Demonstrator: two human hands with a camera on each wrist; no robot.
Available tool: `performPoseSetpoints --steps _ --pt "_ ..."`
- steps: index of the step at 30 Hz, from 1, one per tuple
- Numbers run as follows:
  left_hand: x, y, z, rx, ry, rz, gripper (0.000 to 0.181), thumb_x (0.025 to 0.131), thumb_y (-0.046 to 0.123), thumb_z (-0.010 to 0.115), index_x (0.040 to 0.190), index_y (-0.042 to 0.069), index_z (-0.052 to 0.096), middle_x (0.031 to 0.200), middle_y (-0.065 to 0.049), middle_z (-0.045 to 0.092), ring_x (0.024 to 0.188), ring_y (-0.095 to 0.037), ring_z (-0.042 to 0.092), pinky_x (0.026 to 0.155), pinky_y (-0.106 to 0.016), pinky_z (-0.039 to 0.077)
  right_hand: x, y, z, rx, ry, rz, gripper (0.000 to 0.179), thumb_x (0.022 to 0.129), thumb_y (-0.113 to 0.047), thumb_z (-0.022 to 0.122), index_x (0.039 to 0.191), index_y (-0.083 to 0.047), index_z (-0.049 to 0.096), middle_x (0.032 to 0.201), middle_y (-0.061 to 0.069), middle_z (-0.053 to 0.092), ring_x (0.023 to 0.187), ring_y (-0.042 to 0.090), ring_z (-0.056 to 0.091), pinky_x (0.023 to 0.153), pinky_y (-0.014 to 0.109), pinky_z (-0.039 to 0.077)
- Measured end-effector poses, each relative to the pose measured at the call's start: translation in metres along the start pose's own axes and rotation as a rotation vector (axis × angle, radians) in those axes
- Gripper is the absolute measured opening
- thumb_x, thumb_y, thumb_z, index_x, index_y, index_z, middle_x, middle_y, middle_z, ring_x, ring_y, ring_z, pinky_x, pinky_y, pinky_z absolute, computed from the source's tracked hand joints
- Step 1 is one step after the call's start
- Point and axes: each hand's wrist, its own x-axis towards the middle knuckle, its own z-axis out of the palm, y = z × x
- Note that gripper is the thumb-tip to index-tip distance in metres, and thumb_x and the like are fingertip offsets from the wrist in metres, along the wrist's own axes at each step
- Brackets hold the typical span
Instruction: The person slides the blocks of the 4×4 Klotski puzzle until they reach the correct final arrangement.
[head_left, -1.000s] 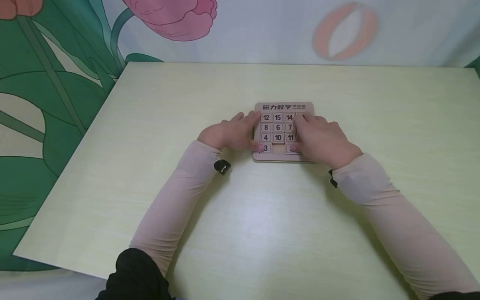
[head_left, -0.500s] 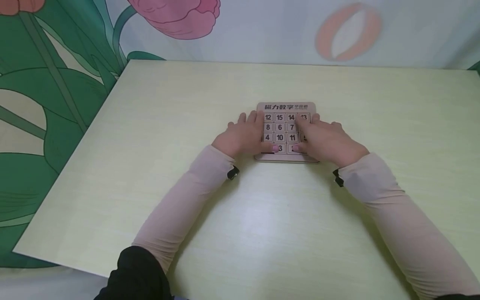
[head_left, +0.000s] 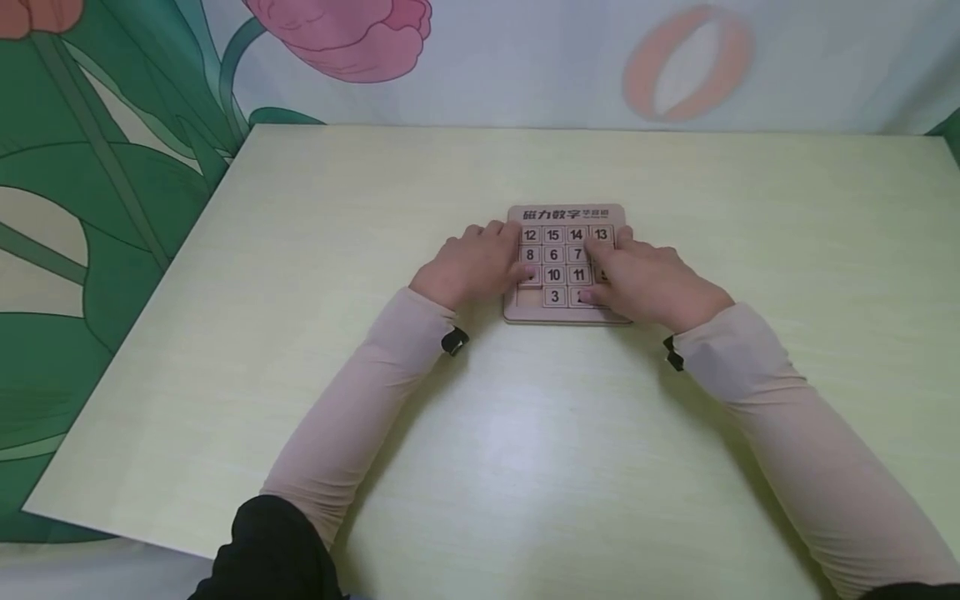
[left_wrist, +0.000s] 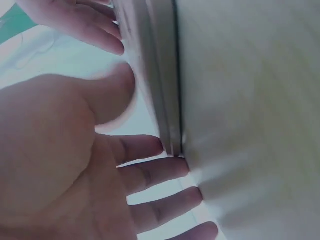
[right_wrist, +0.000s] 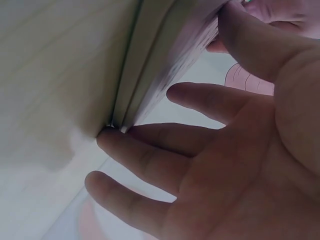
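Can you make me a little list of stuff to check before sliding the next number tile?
1. Board flat on the table: ok.
2. Empty slot found, bottom left corner: ok.
3. Tile beside the slot is free: ok, the 3 lies right next to it, uncovered.
4. Left hand ready: ok, its thumb rests on the tile above the slot.
5. Right hand steadies the board: ok, fingers on the right tiles.
6. All numbers readable: not ok, both hands cover several tiles.
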Motion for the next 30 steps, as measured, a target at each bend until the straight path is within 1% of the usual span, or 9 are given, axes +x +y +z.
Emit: performPoseSetpoints --steps 3,7,11,16,19,22,26,28,30 --pt "0.0014 -0.0012 0.0003 0.004 0.014 0.0 0.055 0.105 0.047 0.048 0.143 0.009 0.038 0.127 -0.01 0.05 0.121 -0.035 0.047 0.1 -0.051 0.043 -0.0002 -0.0006 0.0002 -0.002 -0.006 0.005 0.071 0.103 -0.034 0.059 0.158 0.0 0.028 0.15 0.046 0.02 0.139 0.057 0.027 0.103 0.071 0.031" --pt "0.0031 -0.0022 0.0018 -0.013 0.023 -0.001 0.053 0.104 0.046 0.051 0.141 0.01 0.039 0.123 -0.008 0.05 0.118 -0.033 0.047 0.098 -0.05 0.044 -0.0005 -0.0012 0.0008 0.0 -0.005 0.008 0.07 0.104 -0.033 0.059 0.157 0.0 0.029 0.151 0.046 0.019 0.138 0.058 0.029 0.102 0.071 0.032" --pt "0.0035 -0.0043 0.0014 -0.04 -0.001 0.004 0.055 0.102 0.046 0.056 0.14 0.01 0.039 0.119 -0.006 0.05 0.115 -0.031 0.047 0.096 -0.048 0.044 -0.0008 -0.0014 0.0016 0.002 -0.001 0.007 0.07 0.103 -0.032 0.059 0.157 0.001 0.028 0.151 0.046 0.017 0.137 0.058 0.029 0.102 0.071 0.033" --pt "0.0024 -0.0079 -0.0016 -0.094 -0.04 0.019 0.073 0.097 0.05 0.063 0.15 0.011 0.033 0.132 -0.008 0.048 0.126 -0.032 0.043 0.104 -0.048 0.039 -0.0013 -0.0016 0.0021 -0.003 0.005 0.008 0.07 0.103 -0.032 0.058 0.157 0.001 0.028 0.151 0.046 0.016 0.138 0.058 0.029 0.103 0.071 0.033" --pt "0.0024 -0.0084 -0.0029 -0.13 -0.062 0.044 0.082 0.095 0.048 0.067 0.157 0.012 0.028 0.146 -0.012 0.043 0.135 -0.033 0.039 0.11 -0.05 0.035 -0.002 -0.0019 0.0018 0.001 0.003 0.011 0.07 0.103 -0.031 0.058 0.157 0.001 0.028 0.152 0.046 0.015 0.138 0.058 0.028 0.103 0.071 0.033" --pt "0.003 -0.0077 -0.0034 -0.153 -0.08 0.066 0.086 0.094 0.044 0.07 0.16 0.013 0.023 0.151 -0.014 0.038 0.136 -0.032 0.038 0.111 -0.052 0.032 -0.0028 -0.0021 0.0017 0.012 0.0 0.014 0.07 0.103 -0.031 0.059 0.158 0.0 0.028 0.152 0.046 0.015 0.137 0.058 0.03 0.102 0.07 0.034" --pt "0.0037 -0.0068 -0.0029 -0.163 -0.079 0.08 0.074 0.094 0.04 0.072 0.152 0.014 0.033 0.133 -0.011 0.047 0.119 -0.028 0.045 0.101 -0.047 0.04 -0.0035 -0.0019 0.0019 0.018 -0.001 0.017 0.07 0.104 -0.032 0.058 0.158 -0.001 0.027 0.153 0.046 0.013 0.137 0.057 0.03 0.103 0.07 0.033" --pt "0.0038 -0.0066 -0.003 -0.165 -0.073 0.085 0.067 0.094 0.039 0.072 0.145 0.014 0.037 0.123 -0.008 0.049 0.111 -0.026 0.046 0.096 -0.044 0.041 -0.0035 -0.0016 0.002 0.019 -0.001 0.018 0.07 0.104 -0.032 0.058 0.159 -0.002 0.027 0.153 0.045 0.013 0.138 0.057 0.029 0.104 0.07 0.032" --pt "0.0037 -0.0062 -0.0033 -0.17 -0.07 0.091 0.062 0.094 0.039 0.072 0.14 0.014 0.039 0.118 -0.006 0.049 0.107 -0.025 0.046 0.093 -0.043 0.042 -0.0034 -0.0013 0.0021 0.019 -0.001 0.023 0.07 0.104 -0.033 0.058 0.159 -0.002 0.027 0.153 0.045 0.011 0.139 0.058 0.027 0.105 0.07 0.03"
